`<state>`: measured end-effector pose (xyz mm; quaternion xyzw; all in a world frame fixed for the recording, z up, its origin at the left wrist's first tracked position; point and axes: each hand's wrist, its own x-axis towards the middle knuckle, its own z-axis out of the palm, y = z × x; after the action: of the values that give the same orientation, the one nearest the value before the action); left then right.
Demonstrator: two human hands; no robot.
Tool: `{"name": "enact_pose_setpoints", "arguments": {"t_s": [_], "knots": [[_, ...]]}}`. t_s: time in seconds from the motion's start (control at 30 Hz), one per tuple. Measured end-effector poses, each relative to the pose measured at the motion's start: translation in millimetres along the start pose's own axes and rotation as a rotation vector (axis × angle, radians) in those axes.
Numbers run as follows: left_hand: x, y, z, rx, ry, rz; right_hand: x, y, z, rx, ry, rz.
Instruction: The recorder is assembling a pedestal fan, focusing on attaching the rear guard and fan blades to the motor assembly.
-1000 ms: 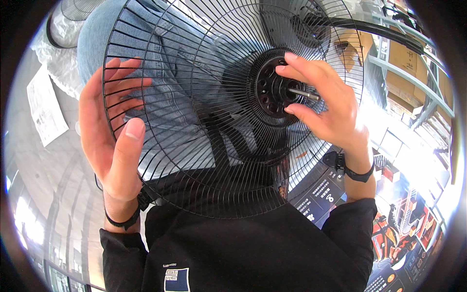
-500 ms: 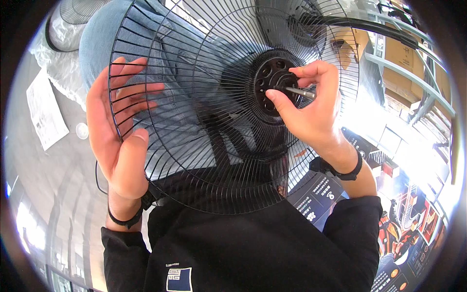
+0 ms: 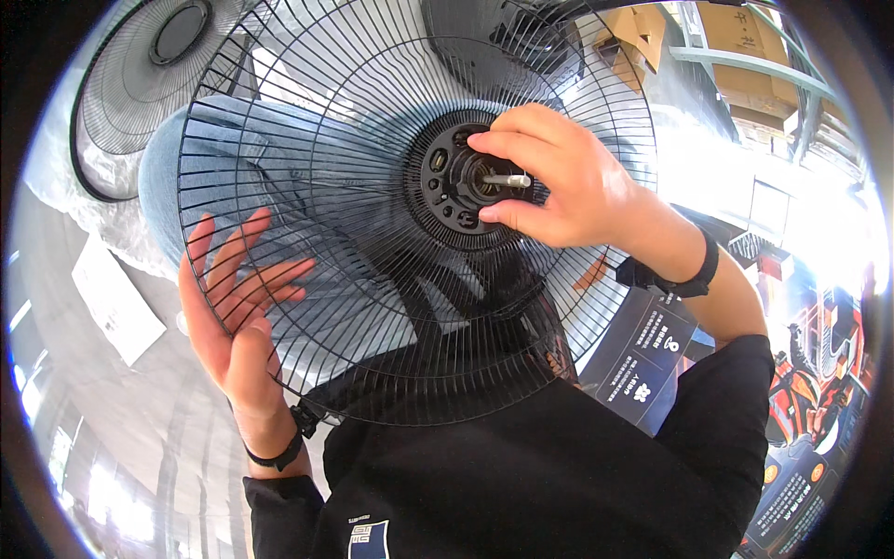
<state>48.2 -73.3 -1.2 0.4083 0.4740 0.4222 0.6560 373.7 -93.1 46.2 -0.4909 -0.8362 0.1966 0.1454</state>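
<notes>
A black wire fan grille (image 3: 326, 359) lies tilted across my lap, with a round black hub plate (image 3: 434, 197) pierced by several holes. A metal shaft (image 3: 507, 181) sticks out through its centre. My left hand (image 3: 237, 317) holds the grille's left rim, with its fingers behind the wires and its thumb near the edge. At the hub, my right hand (image 3: 549, 177) has its thumb and fingertips on opposite sides of a black ring nut (image 3: 468, 177) around the shaft. Behind the wires, the fan's dark motor housing (image 3: 531, 47) shows only in part.
Another round fan grille (image 3: 154, 88) lies at the far left on clear plastic wrapping (image 3: 56, 182). A white sheet of paper (image 3: 116, 298) is on the grey floor. Cardboard boxes (image 3: 745, 37) sit on a metal rack at the far right, and a printed carton (image 3: 643, 354) stands beside my right arm.
The grille and hub have shifted left in view. My right hand has turned around the hub, its fingers and thumb now further apart. The left hand still holds the rim.
</notes>
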Motion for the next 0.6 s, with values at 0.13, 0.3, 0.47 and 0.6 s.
{"name": "enact_pose_setpoints", "arguments": {"t_s": [0.13,0.3,0.47,0.6], "knots": [[-1.7,2.6,-0.9,-0.001,0.007,0.029,-1.9,-9.0,9.7,-0.017,0.094,0.036],[-6.3,-1.9,6.8,0.013,0.0,0.015,-13.0,-23.3,26.9,-0.074,0.18,0.264],[-3.4,-4.5,10.6,-0.015,-0.006,0.044,-11.2,-41.1,30.1,-0.203,0.209,0.444],[-7.3,-2.5,15.1,-0.031,0.007,0.089,-3.8,-53.8,39.7,-0.312,0.262,0.619]]}}
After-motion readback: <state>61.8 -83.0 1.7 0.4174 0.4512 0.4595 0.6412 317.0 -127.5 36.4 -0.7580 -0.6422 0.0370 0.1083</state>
